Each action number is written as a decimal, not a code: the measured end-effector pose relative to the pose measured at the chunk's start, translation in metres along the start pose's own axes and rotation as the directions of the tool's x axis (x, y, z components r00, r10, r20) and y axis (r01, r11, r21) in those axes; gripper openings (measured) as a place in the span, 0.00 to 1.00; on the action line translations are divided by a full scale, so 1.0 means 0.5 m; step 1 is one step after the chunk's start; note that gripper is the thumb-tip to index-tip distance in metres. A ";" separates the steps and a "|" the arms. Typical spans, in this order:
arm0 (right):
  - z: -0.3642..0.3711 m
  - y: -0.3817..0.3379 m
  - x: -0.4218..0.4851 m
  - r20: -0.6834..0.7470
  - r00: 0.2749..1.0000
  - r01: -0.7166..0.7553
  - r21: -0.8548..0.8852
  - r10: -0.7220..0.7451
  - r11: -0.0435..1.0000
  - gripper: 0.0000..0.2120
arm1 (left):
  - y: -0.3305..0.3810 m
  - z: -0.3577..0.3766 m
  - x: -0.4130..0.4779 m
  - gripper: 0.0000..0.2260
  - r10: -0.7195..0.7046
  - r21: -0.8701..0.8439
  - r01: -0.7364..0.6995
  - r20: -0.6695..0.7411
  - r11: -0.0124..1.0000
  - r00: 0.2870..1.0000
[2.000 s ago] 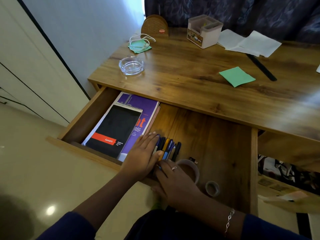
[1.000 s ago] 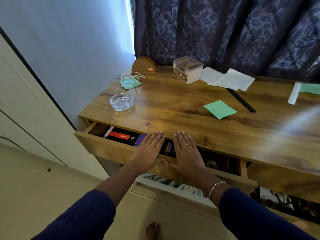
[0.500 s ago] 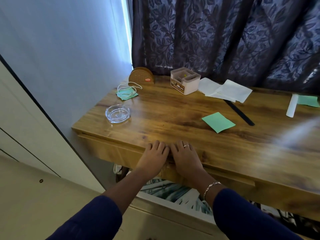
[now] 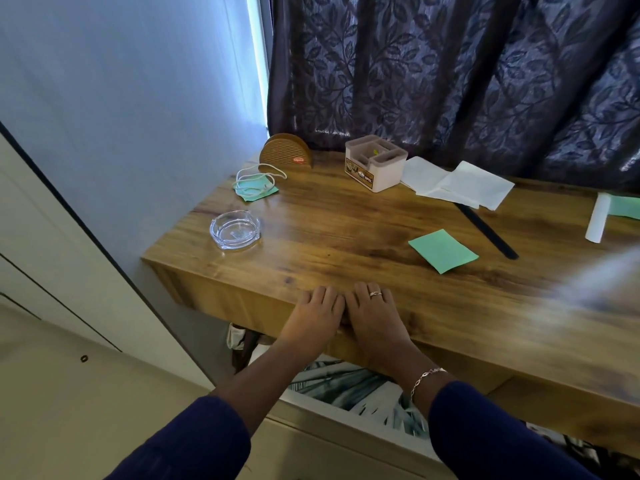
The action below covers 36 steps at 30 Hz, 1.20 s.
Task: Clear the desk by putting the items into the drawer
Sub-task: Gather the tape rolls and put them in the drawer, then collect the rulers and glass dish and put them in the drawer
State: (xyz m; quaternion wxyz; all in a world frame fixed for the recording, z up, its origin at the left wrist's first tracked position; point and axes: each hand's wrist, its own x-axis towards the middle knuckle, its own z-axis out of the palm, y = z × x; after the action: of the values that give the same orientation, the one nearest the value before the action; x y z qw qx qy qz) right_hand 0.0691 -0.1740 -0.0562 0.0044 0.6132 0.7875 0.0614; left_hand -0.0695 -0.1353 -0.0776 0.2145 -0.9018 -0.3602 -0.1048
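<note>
Desk (image 4: 346, 233), wood-grain top, with the drawer front (image 4: 225, 299) sitting flush under the front edge — closed, its contents hidden. Left hand (image 4: 313, 318) and right hand (image 4: 375, 318) lay side by side, touching, flat against that front edge, fingers straight and together, fingertips reaching onto the top — neither held anything. Right hand bore a ring (image 4: 375, 294); a bracelet (image 4: 427, 375) circled its wrist; both arms wore dark blue sleeves (image 4: 194, 441). Items on the top, left to right: glass ashtray (image 4: 234, 229) near the left front corner; green face mask (image 4: 255, 184) with white loops behind it, just in front of a brown half-round holder (image 4: 285, 152) at the back; white compartment box (image 4: 375, 163) near the back, just beside a spread of white papers (image 4: 457, 184); black strip (image 4: 488, 232), possibly a ruler, running out from under those papers; green paper sheet (image 4: 443, 250) lying flat beside it, well forward of the box; rolled white paper (image 4: 597, 218) and a second green sheet (image 4: 626, 206) at the far right. Dark leaf-patterned curtain (image 4: 450, 81) hung behind the desk.
</note>
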 end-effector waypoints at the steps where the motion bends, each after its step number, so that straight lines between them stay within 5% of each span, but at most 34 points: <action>1: -0.001 0.001 0.000 -0.002 1.000 -0.004 0.000 0.004 1.000 0.21 | 0.001 -0.001 0.001 0.23 -0.005 -0.006 0.005 0.003 1.000 1.000; 10: -0.014 0.021 -0.013 0.017 0.999 0.048 0.091 -0.050 0.995 0.20 | -0.033 -0.022 -0.008 0.24 -0.016 -0.230 0.082 0.275 0.970 0.961; 16: -0.032 0.041 -0.032 0.099 0.995 -0.027 0.216 0.005 0.976 0.20 | -0.056 -0.057 -0.014 0.32 -0.051 -0.543 0.263 0.374 0.798 0.926; 20: -0.026 0.055 -0.026 0.087 0.989 -0.136 0.260 0.117 0.956 0.18 | -0.067 -0.062 -0.010 0.27 -0.134 -0.655 0.370 0.382 0.658 0.914; 28: -0.040 0.071 0.072 0.071 0.979 -0.202 0.341 0.188 0.918 0.17 | -0.154 -0.022 0.042 0.32 -0.340 -0.699 0.412 0.250 0.585 0.907; 31: -0.054 0.066 0.129 0.086 0.985 -0.173 0.388 0.151 0.905 0.17 | -0.206 0.000 0.050 0.33 -0.521 -0.729 0.460 0.167 0.506 0.837; 36: -0.062 0.031 0.231 0.041 0.991 -0.126 0.565 0.125 0.815 0.15 | -0.297 0.019 0.058 0.19 -0.806 -0.823 0.512 0.118 0.247 0.580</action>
State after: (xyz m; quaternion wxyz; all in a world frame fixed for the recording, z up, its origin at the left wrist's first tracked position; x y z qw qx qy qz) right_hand 0.0530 -0.0617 -0.0157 -0.1810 0.6374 0.7281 -0.1755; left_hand -0.1516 -0.0171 -0.0296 -0.2165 -0.6192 -0.5809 -0.4819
